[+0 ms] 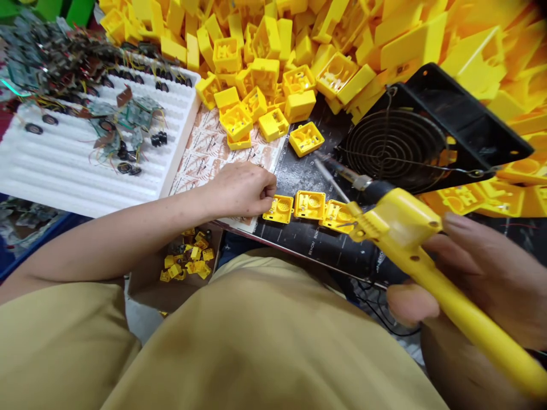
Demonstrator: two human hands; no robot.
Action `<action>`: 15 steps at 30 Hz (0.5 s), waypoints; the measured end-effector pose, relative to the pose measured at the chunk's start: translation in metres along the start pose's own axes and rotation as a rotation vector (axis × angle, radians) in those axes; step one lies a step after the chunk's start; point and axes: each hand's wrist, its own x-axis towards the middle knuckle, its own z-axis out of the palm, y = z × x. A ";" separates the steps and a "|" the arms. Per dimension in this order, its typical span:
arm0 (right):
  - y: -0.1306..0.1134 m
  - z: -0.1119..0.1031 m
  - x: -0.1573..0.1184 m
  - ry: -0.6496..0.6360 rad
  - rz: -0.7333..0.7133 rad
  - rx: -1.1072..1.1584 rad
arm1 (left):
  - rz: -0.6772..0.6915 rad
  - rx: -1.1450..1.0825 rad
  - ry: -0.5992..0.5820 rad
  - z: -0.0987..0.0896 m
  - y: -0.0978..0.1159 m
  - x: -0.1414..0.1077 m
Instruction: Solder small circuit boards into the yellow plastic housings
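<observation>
Right hand (465, 285) grips a yellow tool (401, 228), left hand (239, 191) touches a yellow housing (280, 209).

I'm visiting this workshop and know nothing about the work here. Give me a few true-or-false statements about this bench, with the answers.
1. The right hand grips a soldering iron with a yellow handle. True.
2. The left hand rests on the white tray. False: it is off the tray, its fingers at a yellow plastic housing.
3. Three open yellow housings sit in a row on a black mat. True.
4. The black fan has no guard. False: a round wire guard covers it.
5. Small circuit boards with wires attached lie on the white tray. True.
</observation>
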 end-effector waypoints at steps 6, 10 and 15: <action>0.008 0.018 0.017 -0.147 -0.227 -0.114 | -0.002 -0.176 0.143 -0.007 -0.017 -0.016; 0.023 0.031 0.023 -0.175 -0.267 -0.160 | 0.069 -0.296 0.269 0.007 -0.021 -0.033; 0.018 0.034 0.031 -0.154 -0.301 -0.184 | 0.016 -0.198 0.302 0.021 -0.018 -0.026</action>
